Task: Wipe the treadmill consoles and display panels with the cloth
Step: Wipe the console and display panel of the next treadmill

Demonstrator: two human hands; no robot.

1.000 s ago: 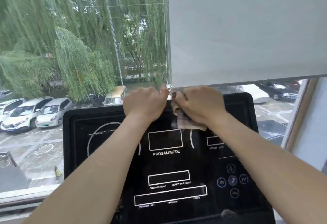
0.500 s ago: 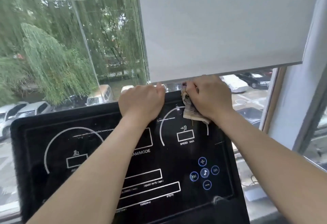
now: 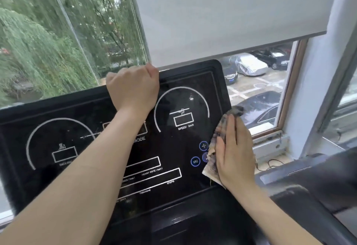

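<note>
The black treadmill console [image 3: 173,167] fills the lower middle of the view, its glossy display panel marked with white dials and boxes. My left hand [image 3: 133,88] is curled over the console's top edge near the middle. My right hand [image 3: 234,148] lies flat with fingers together, pressing a crumpled, stained beige cloth [image 3: 212,171] against the panel's right edge, beside the blue round buttons [image 3: 195,161]. The cloth sticks out above and below the hand and covers part of the button cluster.
A window [image 3: 58,41] stands right behind the console, with trees and parked cars outside. A white roller blind [image 3: 222,12] hangs just above the console's top edge. The dark edge of a neighbouring machine [image 3: 309,182] lies at the lower right, a wall column [image 3: 318,90] beyond it.
My right hand has carried the cloth from the console's top edge down and to the right, onto the panel's right side. My left hand still holds the top edge. The view has shifted right.
</note>
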